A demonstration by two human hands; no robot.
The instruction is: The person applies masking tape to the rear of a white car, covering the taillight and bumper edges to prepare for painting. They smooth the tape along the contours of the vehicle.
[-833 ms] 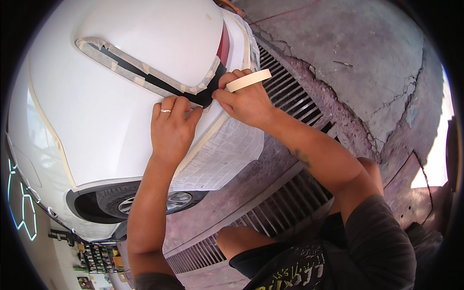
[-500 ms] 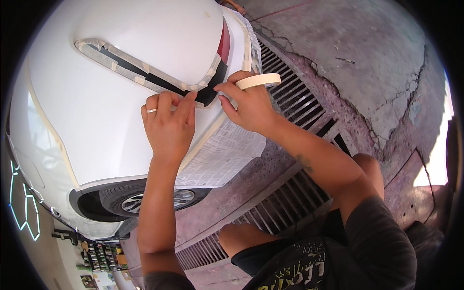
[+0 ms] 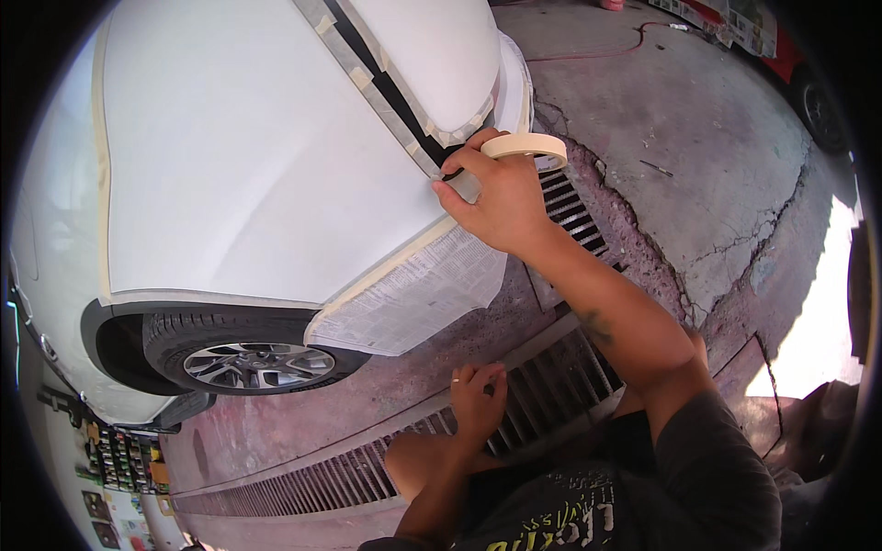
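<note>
A roll of cream masking tape (image 3: 537,145) hangs on the fingers of my right hand (image 3: 503,200). The thumb and forefinger of that hand are curled close together at the lower end of the taped border (image 3: 404,134), by the corner of the white car body (image 3: 230,156). That border runs along a dark strip-shaped opening (image 3: 378,64) in the panel; my hand covers its lower end. My left hand (image 3: 478,397) is down by my knee, away from the car. Its fingers are curled in, thumb against fingertip; what it holds, if anything, is too small to make out.
Newspaper (image 3: 413,289) is taped along the car's lower edge. Below it are the wheel (image 3: 262,365) and a metal floor grate (image 3: 303,491). A thin pen-like object (image 3: 656,168) lies on the cracked concrete. A red vehicle (image 3: 788,60) stands at upper right.
My left hand has left the taped edge and dropped to beside my knee. The right hand stays at the corner with the roll. The view has shifted, showing more of the wheel and floor.
</note>
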